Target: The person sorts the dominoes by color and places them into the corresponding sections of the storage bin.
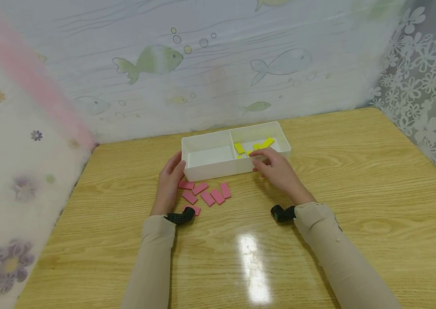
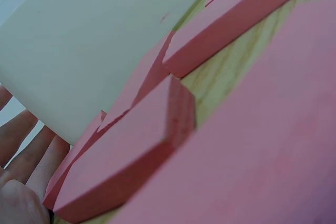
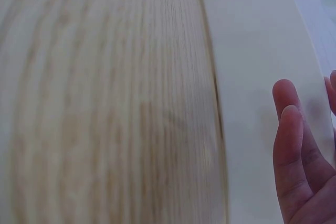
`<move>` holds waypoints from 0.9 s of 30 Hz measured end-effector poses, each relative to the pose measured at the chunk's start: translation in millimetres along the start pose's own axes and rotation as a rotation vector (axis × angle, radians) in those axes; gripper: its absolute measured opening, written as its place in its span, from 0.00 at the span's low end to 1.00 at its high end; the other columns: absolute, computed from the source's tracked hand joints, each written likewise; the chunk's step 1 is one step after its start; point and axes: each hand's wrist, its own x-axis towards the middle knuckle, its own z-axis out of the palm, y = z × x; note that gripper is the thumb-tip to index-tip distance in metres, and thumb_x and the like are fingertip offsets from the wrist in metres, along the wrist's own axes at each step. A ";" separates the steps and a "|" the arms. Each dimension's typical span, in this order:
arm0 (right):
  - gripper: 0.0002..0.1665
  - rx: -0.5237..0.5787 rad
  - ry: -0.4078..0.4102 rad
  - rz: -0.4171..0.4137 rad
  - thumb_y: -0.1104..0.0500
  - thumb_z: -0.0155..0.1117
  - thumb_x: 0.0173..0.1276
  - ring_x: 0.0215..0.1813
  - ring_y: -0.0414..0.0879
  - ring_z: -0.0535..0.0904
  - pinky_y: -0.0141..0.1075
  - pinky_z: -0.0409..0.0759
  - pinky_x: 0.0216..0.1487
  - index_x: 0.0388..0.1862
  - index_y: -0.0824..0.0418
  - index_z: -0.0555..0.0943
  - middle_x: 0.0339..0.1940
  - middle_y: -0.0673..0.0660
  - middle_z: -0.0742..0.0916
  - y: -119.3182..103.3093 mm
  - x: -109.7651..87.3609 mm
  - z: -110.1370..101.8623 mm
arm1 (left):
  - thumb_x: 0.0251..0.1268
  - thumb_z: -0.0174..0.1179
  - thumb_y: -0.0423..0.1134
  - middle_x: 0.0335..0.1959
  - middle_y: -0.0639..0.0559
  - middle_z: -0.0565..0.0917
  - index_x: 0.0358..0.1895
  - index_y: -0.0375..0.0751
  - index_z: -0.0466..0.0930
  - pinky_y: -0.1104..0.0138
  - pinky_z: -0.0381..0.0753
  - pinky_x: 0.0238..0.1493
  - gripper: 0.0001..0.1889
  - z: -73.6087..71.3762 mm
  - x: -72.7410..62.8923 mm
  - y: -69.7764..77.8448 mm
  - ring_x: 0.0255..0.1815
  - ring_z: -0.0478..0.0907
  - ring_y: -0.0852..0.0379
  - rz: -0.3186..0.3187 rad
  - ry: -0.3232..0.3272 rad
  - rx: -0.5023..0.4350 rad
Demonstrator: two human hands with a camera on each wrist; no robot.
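A white two-compartment box stands on the table in the head view. My left hand rests against its left end, thumb by the front corner and fingers along the side. Several yellow blocks lie in the right compartment; the left one shows only its bare floor. My right hand is at the front rim of the right compartment, index fingertip overlapping a yellow block in the head view. In the right wrist view, the thumb and a finger are in front of the box's wall, with nothing between them.
Several pink blocks lie loose on the wooden table, in front of the box's left half and beside my left wrist. Close up, they fill much of the left wrist view. A wall with drawn fish rises behind the box.
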 end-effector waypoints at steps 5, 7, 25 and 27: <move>0.20 -0.006 -0.002 0.003 0.51 0.51 0.68 0.37 0.53 0.78 0.43 0.77 0.34 0.54 0.58 0.73 0.44 0.52 0.76 0.3 -0.1 -0.2 | 0.63 0.50 0.52 0.67 0.49 0.58 0.67 0.45 0.56 0.60 0.60 0.61 0.31 0.1 -0.7 1.2 0.64 0.59 0.55 0.001 -0.003 0.008; 0.19 -0.003 -0.001 0.009 0.50 0.51 0.68 0.36 0.53 0.78 0.43 0.77 0.34 0.54 0.57 0.73 0.43 0.51 0.76 0.9 0.0 -0.3 | 0.64 0.49 0.52 0.67 0.49 0.58 0.67 0.45 0.56 0.59 0.60 0.61 0.31 0.2 -0.7 1.2 0.64 0.59 0.53 0.007 -0.010 0.009; 0.18 -0.018 -0.001 0.000 0.51 0.52 0.67 0.38 0.50 0.79 0.40 0.77 0.34 0.54 0.56 0.73 0.46 0.50 0.75 5.2 0.8 -0.8 | 0.60 0.50 0.57 0.66 0.51 0.59 0.67 0.47 0.56 0.59 0.61 0.61 0.34 -0.8 -0.5 2.8 0.62 0.62 0.57 -0.017 -0.014 0.037; 0.18 -0.019 -0.002 0.000 0.51 0.52 0.67 0.38 0.50 0.79 0.40 0.77 0.34 0.54 0.56 0.73 0.46 0.50 0.75 5.4 0.9 -0.7 | 0.60 0.51 0.58 0.66 0.51 0.59 0.67 0.47 0.56 0.59 0.61 0.61 0.34 -1.3 -0.8 3.4 0.62 0.62 0.57 -0.024 -0.016 0.043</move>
